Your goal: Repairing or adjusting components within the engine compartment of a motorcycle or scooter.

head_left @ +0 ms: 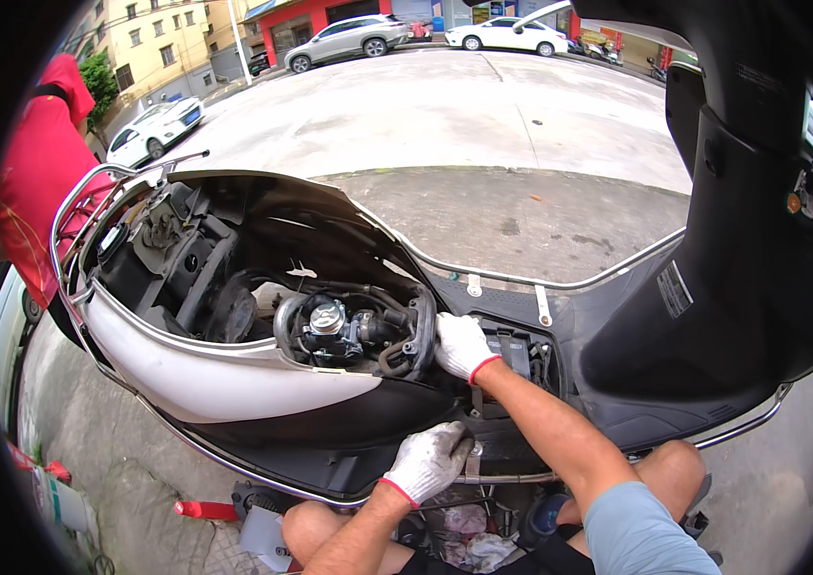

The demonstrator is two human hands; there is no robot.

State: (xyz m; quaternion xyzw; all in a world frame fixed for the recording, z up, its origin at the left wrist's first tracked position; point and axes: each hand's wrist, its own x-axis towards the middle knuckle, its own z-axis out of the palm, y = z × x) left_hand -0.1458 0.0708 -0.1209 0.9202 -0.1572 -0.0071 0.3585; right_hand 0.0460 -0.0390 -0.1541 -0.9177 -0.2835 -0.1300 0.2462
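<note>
I wear white knit gloves with red cuffs at a white-and-black scooter [195, 393] standing side-on. My right hand [464, 345] curls against the right end of the open engine bay, beside the uncovered battery box [521, 356] in the footboard; what its fingertips hold is hidden. My left hand [425, 460] is closed at the black lower trim below it; what it grips I cannot make out. In the bay left of my right hand sit a silver-capped carburetor [328, 321] and black hoses [392, 326].
A person in red [47, 201] stands at the scooter's rear. The black steering column [742, 230] rises at the right. Below are a red bottle [205, 510] and scattered items. A bucket [61, 498] is at lower left. Parked cars [507, 34] line the far road.
</note>
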